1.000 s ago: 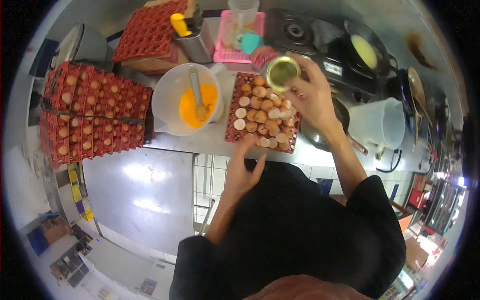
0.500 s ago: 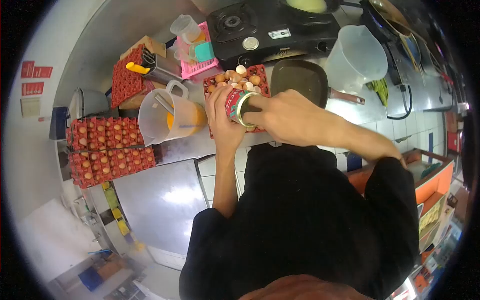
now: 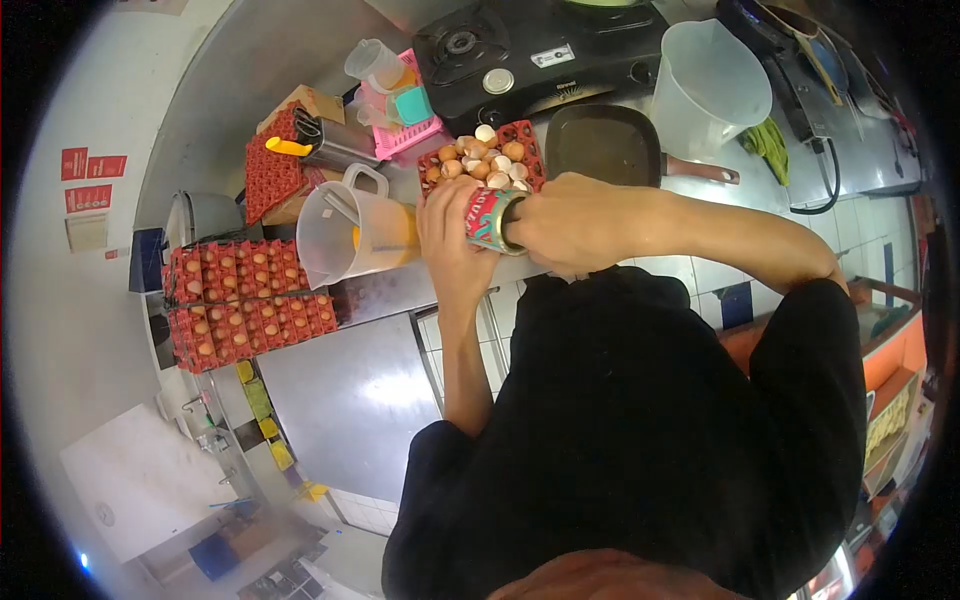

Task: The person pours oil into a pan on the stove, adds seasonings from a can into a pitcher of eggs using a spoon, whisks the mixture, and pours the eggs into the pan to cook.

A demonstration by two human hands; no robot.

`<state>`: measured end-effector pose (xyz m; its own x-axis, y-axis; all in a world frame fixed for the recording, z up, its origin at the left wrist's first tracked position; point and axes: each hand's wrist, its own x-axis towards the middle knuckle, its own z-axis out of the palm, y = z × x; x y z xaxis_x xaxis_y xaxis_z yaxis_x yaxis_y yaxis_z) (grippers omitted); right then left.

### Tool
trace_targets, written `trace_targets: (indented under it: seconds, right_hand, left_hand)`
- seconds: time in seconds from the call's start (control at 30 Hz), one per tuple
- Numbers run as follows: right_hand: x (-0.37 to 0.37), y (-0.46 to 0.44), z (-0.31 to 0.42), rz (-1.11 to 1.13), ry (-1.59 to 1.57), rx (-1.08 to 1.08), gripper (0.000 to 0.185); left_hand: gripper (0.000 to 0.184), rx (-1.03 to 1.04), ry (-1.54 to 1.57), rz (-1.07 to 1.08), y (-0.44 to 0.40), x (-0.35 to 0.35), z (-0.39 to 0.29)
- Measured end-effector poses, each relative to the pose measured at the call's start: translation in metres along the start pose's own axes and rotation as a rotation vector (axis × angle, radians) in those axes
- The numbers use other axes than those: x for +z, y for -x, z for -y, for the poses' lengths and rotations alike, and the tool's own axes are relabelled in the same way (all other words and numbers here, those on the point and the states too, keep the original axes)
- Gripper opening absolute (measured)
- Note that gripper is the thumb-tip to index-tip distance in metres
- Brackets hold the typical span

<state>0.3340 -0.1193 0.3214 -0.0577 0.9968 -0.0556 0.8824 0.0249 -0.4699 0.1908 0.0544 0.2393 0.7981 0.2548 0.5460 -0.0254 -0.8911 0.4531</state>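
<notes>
My left hand (image 3: 453, 235) is wrapped round a red and green can (image 3: 484, 218), which lies tilted with its open mouth to the right. The fingers of my right hand (image 3: 568, 225) reach into that mouth; their tips, and anything they hold, are hidden. Behind the can, a red tray (image 3: 523, 132) bears several cracked eggshells (image 3: 480, 160). To the left of my left hand stands a clear pitcher (image 3: 330, 245) with orange-yellow liquid and a whisk-like handle in it.
A square pan (image 3: 605, 145) and a large clear jug (image 3: 708, 85) stand at the right. Behind them is a black stove (image 3: 560, 57) with a round lid on it. Stacked egg trays (image 3: 240, 300), a knife block (image 3: 340, 146) and a pink basket (image 3: 410, 137) are at the left.
My left hand has come up from the tray's front edge to grasp the can, which was in my right hand. My right fingers have gone into its mouth. The view has shifted.
</notes>
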Motion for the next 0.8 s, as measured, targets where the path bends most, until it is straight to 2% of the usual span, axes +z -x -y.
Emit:
trace_targets:
  seconds: [0.13, 0.23, 0.4, 0.43, 0.53, 0.63, 0.73, 0.8]
  right_hand:
    - [0.013, 0.001, 0.002, 0.012, -0.048, 0.062, 0.018]
    - [0.031, 0.007, 0.005, -0.177, -0.234, 0.017, 0.020]
    - [0.039, 0.012, 0.011, -0.125, -0.177, 0.109, 0.017]
    - [0.039, 0.013, 0.009, -0.103, -0.141, 0.120, 0.016]
    - [0.043, 0.016, 0.007, -0.388, -0.084, 0.028, 0.012]
    - [0.040, 0.020, 0.007, -0.569, -0.099, -0.059, 0.014]
    - [0.043, 0.019, 0.012, -0.744, -0.313, -0.047, 0.023]
    - [0.040, 0.022, 0.008, -0.691, -0.247, -0.052, 0.018]
  left_hand:
    - [0.073, -0.039, -0.042, 0.042, 0.009, 0.000, -0.004]
    - [0.075, -0.079, -0.053, 0.012, 0.014, -0.002, -0.005]
    - [0.077, -0.028, -0.109, 0.017, 0.021, -0.003, -0.008]
    - [0.078, -0.083, -0.053, 0.016, 0.023, -0.002, -0.008]
    - [0.079, -0.228, 0.105, 0.029, 0.030, 0.000, -0.006]
    - [0.077, -0.302, 0.191, 0.037, 0.032, -0.001, -0.008]
    - [0.079, -0.334, 0.252, -0.004, 0.035, 0.003, -0.007]
    - [0.080, -0.291, 0.276, -0.006, 0.033, 0.000, -0.011]
